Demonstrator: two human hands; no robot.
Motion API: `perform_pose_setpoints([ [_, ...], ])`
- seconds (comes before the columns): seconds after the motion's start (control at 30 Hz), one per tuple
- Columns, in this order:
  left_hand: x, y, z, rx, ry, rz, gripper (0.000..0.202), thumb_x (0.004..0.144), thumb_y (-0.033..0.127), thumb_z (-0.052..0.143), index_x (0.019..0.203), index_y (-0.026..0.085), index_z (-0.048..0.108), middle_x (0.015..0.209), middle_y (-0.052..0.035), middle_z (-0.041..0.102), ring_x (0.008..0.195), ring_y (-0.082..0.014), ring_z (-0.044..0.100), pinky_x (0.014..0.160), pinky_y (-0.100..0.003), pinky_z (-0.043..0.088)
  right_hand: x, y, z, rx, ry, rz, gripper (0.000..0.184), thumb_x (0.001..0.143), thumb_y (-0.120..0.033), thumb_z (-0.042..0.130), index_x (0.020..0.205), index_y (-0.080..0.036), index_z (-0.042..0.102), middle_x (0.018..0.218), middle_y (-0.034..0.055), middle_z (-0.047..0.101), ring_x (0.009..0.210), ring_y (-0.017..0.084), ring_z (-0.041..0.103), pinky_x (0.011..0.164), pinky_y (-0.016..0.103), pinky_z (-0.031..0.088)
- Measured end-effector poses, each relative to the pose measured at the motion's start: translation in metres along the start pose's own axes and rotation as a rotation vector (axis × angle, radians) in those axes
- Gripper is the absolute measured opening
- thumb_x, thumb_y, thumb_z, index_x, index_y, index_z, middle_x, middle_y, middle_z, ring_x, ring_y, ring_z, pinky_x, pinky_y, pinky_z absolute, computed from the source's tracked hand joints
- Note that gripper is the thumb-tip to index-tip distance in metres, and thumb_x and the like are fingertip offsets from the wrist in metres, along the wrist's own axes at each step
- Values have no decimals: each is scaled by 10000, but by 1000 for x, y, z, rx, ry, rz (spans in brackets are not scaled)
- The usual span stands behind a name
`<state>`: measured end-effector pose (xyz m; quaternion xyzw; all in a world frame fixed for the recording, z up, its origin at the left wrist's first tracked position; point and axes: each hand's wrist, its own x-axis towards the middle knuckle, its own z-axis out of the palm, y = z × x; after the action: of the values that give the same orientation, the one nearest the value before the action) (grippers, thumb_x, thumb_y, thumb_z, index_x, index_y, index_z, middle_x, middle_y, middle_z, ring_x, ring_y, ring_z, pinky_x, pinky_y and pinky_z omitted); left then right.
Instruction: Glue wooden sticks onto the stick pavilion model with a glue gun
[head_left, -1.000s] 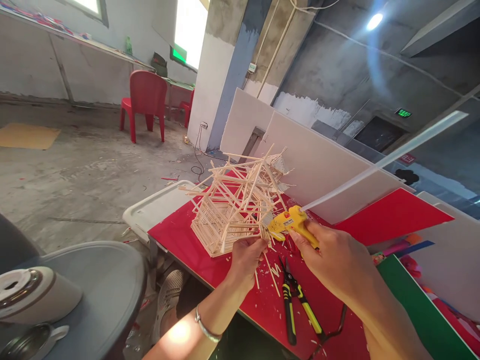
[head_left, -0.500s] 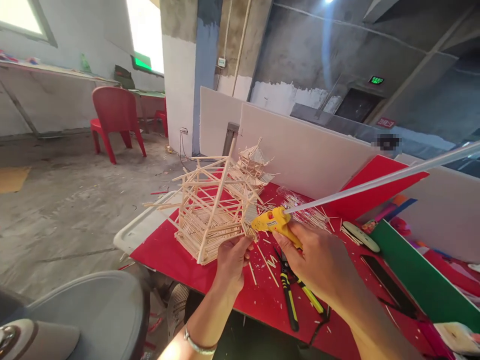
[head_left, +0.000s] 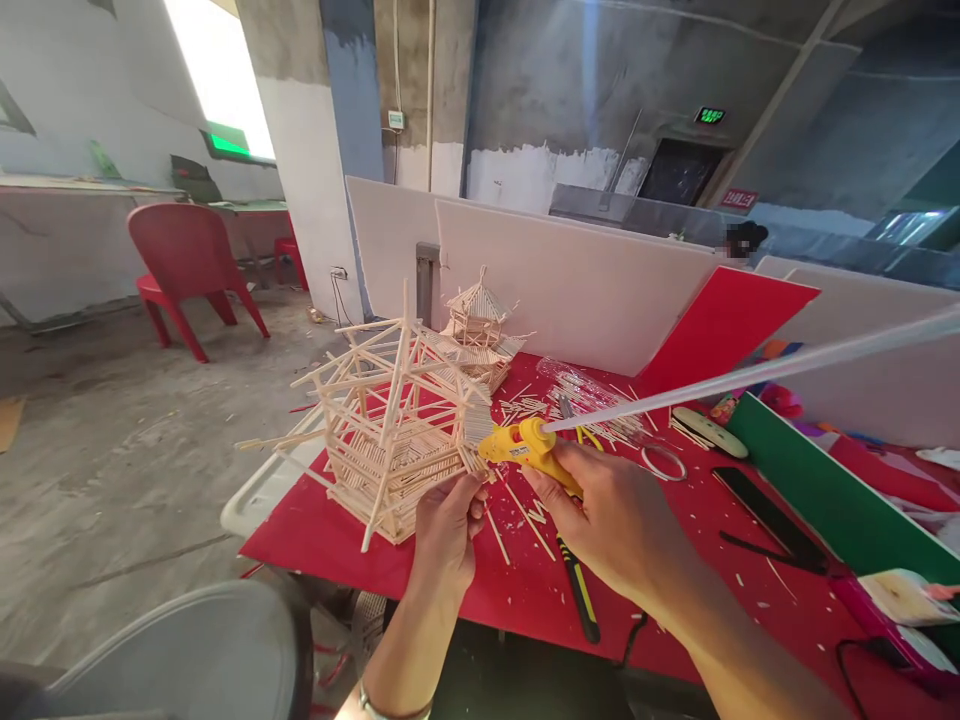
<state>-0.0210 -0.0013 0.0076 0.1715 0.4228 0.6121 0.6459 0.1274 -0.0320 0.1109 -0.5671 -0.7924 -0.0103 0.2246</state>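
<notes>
My right hand point(head_left: 619, 515) is wrapped round a yellow hot glue gun point(head_left: 529, 447), with a long clear glue stick point(head_left: 705, 383) jutting from its back. The gun's nozzle points left, at the right side of an open frame of thin wooden sticks point(head_left: 395, 462). Just below the nozzle, my left hand point(head_left: 448, 520) is closed in a pinch at the frame's lower right edge. A wooden stick appears to be between its fingertips, mostly hidden by them. Under my right forearm, pliers with black and yellow handles point(head_left: 579, 595) are partly covered.
Behind the frame stands a small stick pagoda point(head_left: 480, 325). Loose sticks point(head_left: 592, 400) lie on the red tabletop point(head_left: 420, 585), near a tape ring point(head_left: 664, 462) and a dark phone-like slab point(head_left: 761, 510). White boards point(head_left: 555, 290) rise at the back. A grey stool point(head_left: 187, 660) is at lower left.
The view has swung right, so the frame and both hands sit further left. My hands keep the same hold, with the gun's nozzle still close to the left fingertips.
</notes>
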Motion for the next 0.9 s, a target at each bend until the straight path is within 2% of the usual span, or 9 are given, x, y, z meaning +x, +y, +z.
perform_pose_setpoints([
  [0.23, 0, 0, -2, -3, -31, 5, 247, 599, 297, 852, 653, 131, 678, 576, 4, 588, 470, -52, 423, 390, -157, 271, -14, 13, 7, 279, 13, 115, 257, 955, -394, 485, 1011, -228, 673, 936, 52, 743, 799, 200, 679, 667, 283, 450],
  [0.37, 0, 1, -2, -4, -36, -10, 252, 590, 288, 867, 656, 136, 677, 586, 12, 592, 468, -51, 433, 389, -152, 291, -28, 18, 15, 411, 98, 174, 255, 945, -414, 514, 1024, -234, 677, 934, 58, 730, 813, 198, 661, 696, 273, 454],
  [0.47, 0, 2, -1, 14, -18, -13, 251, 594, 285, 864, 627, 136, 665, 575, 15, 585, 456, -51, 424, 376, -153, 290, -42, 24, 29, 566, 154, 306, 286, 919, -479, 551, 935, -221, 675, 794, 42, 692, 703, 176, 615, 626, 256, 435],
  [0.57, -1, 4, -1, 47, -20, -12, 241, 610, 292, 860, 655, 137, 681, 584, 16, 586, 447, -49, 420, 364, -150, 286, -54, 28, 52, 805, 145, 475, 345, 881, -546, 586, 851, -209, 652, 675, 14, 623, 615, 149, 558, 567, 242, 419],
  [0.73, -2, 6, -4, 104, -15, 9, 237, 620, 291, 864, 666, 137, 690, 604, 8, 600, 454, -48, 454, 365, -142, 308, -65, 27, 87, 1301, 156, 709, 426, 809, -610, 655, 898, -194, 633, 699, -6, 595, 548, 106, 527, 511, 224, 426],
  [0.9, -3, 8, -1, 142, 29, 20, 250, 597, 285, 876, 640, 139, 678, 575, 14, 591, 434, -48, 448, 351, -145, 311, -65, 23, 102, 1578, 178, 840, 441, 738, -596, 739, 800, -184, 597, 663, -26, 581, 502, 86, 509, 494, 234, 468],
])
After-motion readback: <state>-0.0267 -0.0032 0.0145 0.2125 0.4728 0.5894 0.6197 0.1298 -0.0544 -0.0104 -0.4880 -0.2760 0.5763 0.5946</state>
